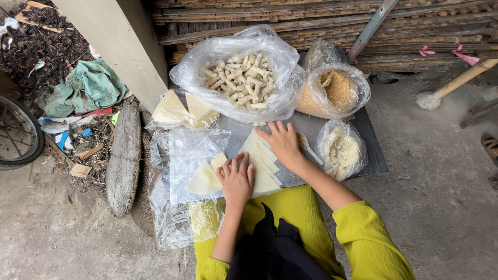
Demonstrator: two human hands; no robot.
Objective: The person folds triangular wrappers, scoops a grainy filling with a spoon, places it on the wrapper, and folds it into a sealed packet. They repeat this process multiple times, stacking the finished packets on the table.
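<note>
My left hand [237, 179] lies flat, fingers together, on pale triangular wrapper sheets [204, 180] that rest on clear plastic. My right hand [283, 142] presses flat on a fanned row of the same thin sheets [263, 158] on a dark board [371, 140]. Neither hand grips anything. A small pale spoon [309, 149] lies just right of my right hand. Yellow-green sleeves cover my arms.
A big clear bag of rolled pastries [241, 80] sits at the board's back. Bags of golden crumbs [332, 91] and pale filling [341, 151] stand to the right. More wrappers in plastic [179, 110] lie left, beside a wooden slab [124, 161]. A bicycle wheel [15, 136] is far left.
</note>
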